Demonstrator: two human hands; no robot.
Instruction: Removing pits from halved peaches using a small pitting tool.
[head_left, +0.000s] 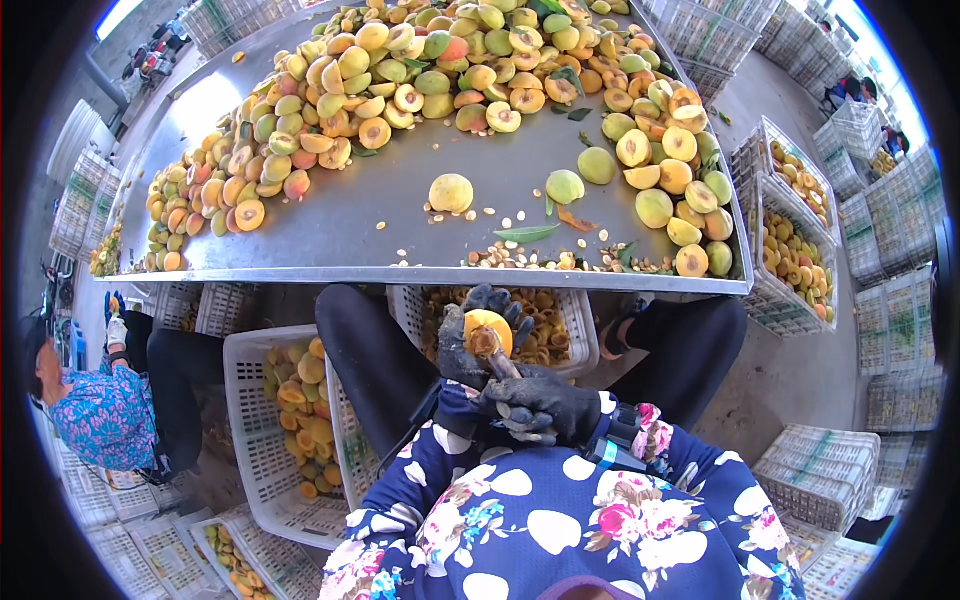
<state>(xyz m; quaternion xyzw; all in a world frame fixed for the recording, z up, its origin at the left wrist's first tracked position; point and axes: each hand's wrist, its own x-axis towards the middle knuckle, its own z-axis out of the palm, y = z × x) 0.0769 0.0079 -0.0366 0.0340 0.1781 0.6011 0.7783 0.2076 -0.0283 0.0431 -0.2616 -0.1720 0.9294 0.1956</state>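
My left hand (457, 351), in a dark soiled glove, grips a halved yellow fruit (496, 327), apparently a peach or apricot, with its cut brownish centre towards me. My right hand (551, 405), gloved too, is closed around a short pitting tool (504, 366). The tool's far end meets the fruit's centre; its tip is hidden there. Both hands are close together above a white plastic crate (586, 330) of cut fruit between my knees. Beyond them is a metal table (330, 225), bearing a large heap of halved fruit (360, 82).
Loose pits (510, 256) and a green leaf (526, 234) lie near the table's front edge. Another crate (240, 420) of fruit stands by my left leg. Fruit-filled crates (795, 296) are at the table's right. A co-worker (101, 412) sits at left, holding fruit.
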